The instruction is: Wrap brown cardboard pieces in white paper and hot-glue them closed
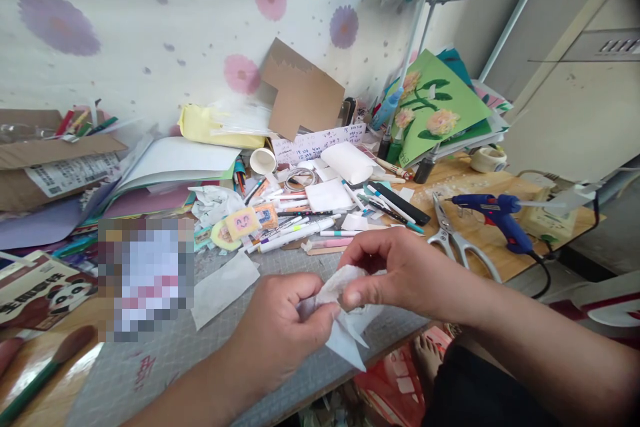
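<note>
Head view: left hand (280, 327) and right hand (395, 273) meet over the mat's (165, 360) near edge, fingers of both pinched on a white crumpled paper (345, 327) held between them. Scissors (457, 240) and a blue glue gun (495, 217) lie beyond the right hand; markers (300, 227) clutter the middle.

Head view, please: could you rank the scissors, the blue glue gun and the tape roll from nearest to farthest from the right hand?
From the right hand:
1. Scissors, just beyond it on the wooden board.
2. Blue glue gun, farther right.
3. Tape roll, at the back right.
</note>
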Motion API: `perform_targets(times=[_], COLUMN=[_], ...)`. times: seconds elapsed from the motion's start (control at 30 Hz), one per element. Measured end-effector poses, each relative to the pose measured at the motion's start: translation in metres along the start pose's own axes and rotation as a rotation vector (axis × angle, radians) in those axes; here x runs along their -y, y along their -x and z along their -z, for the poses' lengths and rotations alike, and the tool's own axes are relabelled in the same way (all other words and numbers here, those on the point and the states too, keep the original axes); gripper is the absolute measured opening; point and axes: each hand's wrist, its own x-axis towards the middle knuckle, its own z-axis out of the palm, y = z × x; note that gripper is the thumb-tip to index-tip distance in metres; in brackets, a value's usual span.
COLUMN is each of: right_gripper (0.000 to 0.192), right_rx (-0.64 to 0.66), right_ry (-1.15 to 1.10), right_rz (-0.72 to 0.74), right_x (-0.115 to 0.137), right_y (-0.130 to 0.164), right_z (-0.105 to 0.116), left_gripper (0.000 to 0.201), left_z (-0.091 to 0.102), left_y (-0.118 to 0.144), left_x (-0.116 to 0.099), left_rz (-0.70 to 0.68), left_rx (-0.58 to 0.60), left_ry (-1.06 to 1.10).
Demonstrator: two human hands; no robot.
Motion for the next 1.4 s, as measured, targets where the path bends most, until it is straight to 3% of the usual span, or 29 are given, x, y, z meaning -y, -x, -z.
perform_targets(times=[0.1,0.2,0.37,0.6,0.8,1.17,1.4], right_gripper=[0.023,0.024,0.014,0.017,0.021,0.012,0.021], right_rx=[0.101,0.08,0.056,-0.03,0.09,-0.03,0.057], right_ry=[-0.124,-0.139,-0.132,-0.13,-0.227,-0.019,-0.13], right_rz=[0.024,0.01,-0.073,-0.042,0.008,-0.033,0.055], right_x=[-0.003,-0.008,-0.012,-0.011,-0.014,-0.008,-0.012], right_y=[0.003,0.005,0.002,-0.003,0.002,0.003,0.006], right_z=[0.015,0.023,0.017,0.009,0.022,0.009,0.023], left_gripper=[0.028,0.027,0.026,0.026,0.026,0.023,0.022], left_z=[0.001,0.001,0.0,0.001,0.001,-0.005,-0.005], left_y=[-0.001,-0.001,-0.001,-0.002,-0.003,-0.001,-0.002], left_x=[-0.001,0.0,0.005,0.012,0.02,0.021,0.016], left_rz=[0.049,0.088,0.097,0.085,0.069,0.104,0.125], left_rx=[0.018,0.031,0.065,0.058,0.068,0.042,0.037], left_ry=[0.093,0.158,0.253,0.327,0.483,0.608,0.66])
